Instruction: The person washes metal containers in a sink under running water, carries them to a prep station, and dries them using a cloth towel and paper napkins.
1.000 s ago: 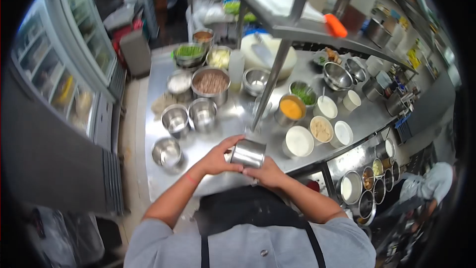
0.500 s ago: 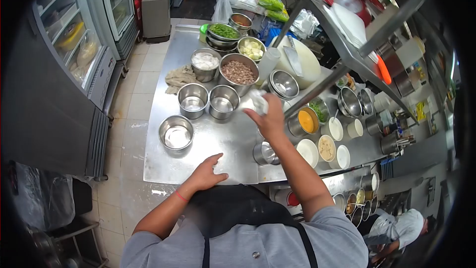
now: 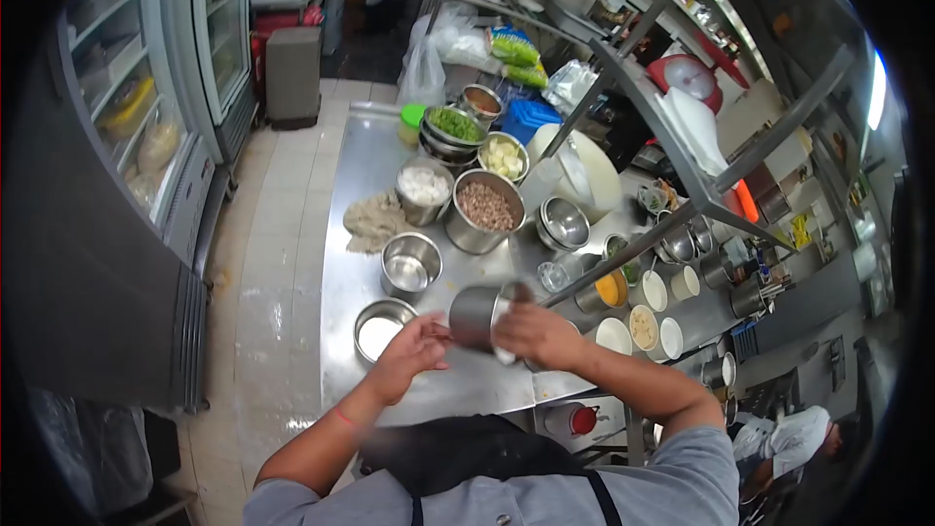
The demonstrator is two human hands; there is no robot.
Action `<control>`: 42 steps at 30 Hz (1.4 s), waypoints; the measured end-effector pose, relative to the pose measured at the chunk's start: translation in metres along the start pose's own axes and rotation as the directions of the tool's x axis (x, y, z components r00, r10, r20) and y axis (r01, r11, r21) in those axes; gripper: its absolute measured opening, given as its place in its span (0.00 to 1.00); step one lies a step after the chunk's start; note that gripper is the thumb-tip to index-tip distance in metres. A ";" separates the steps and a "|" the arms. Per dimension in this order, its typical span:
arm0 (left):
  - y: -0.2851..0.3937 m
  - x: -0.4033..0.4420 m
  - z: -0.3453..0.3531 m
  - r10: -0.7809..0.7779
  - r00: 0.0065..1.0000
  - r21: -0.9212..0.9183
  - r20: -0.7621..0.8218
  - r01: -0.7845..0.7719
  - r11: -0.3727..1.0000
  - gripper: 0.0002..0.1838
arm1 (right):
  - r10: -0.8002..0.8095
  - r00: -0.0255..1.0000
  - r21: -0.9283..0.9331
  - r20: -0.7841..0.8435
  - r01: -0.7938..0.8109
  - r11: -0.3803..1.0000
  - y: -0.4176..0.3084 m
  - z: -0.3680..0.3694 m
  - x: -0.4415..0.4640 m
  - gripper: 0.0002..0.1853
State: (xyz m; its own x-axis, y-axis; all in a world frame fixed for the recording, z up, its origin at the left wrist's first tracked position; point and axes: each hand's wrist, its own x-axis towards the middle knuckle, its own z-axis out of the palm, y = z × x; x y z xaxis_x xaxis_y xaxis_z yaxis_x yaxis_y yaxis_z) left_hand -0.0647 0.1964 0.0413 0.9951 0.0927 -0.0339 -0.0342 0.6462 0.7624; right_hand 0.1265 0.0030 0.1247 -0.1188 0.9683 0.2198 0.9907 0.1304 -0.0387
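A steel pot (image 3: 473, 318), smeared by motion, is tipped onto its side above the near part of the table. My right hand (image 3: 536, 333) grips it at the rim, with a bit of something white, like crumpled cloth or paper, beneath the fingers. My left hand (image 3: 417, 356) has its fingers apart and holds nothing; the fingertips come close to the tilted pot. Just beyond that hand stands a second steel pot (image 3: 365, 319) with a bright white patch inside, perhaps glare. Behind it is a third steel pot (image 3: 410, 266), upright and seemingly bare inside.
Farther back stand a pot of diced meat (image 3: 485, 206), a pot of white food (image 3: 424, 183), a bowl of chopped greens (image 3: 455, 124) and a crumpled cloth (image 3: 375, 222). Steel bowls (image 3: 564, 223) and a metal shelf post (image 3: 623, 270) are at right. A co-worker (image 3: 789, 443) is lower right.
My right hand has come nearer me and now grips a steel pot that stood on the table. My left hand has risen beside it. The view has shifted.
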 end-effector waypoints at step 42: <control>-0.016 0.049 0.187 0.418 0.901 0.630 0.114 -0.392 0.671 0.43 | 0.291 0.951 0.366 -0.103 0.309 -0.878 0.017 0.086 -0.042 0.19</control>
State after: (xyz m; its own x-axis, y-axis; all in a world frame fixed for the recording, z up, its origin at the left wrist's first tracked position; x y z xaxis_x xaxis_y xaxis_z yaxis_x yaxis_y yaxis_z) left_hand 0.0015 0.0489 0.1478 0.8929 0.2672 0.3624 -0.3543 -0.0798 0.9317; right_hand 0.1428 -0.0173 0.0304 0.1825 0.9369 0.2980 -0.9308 0.2623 -0.2545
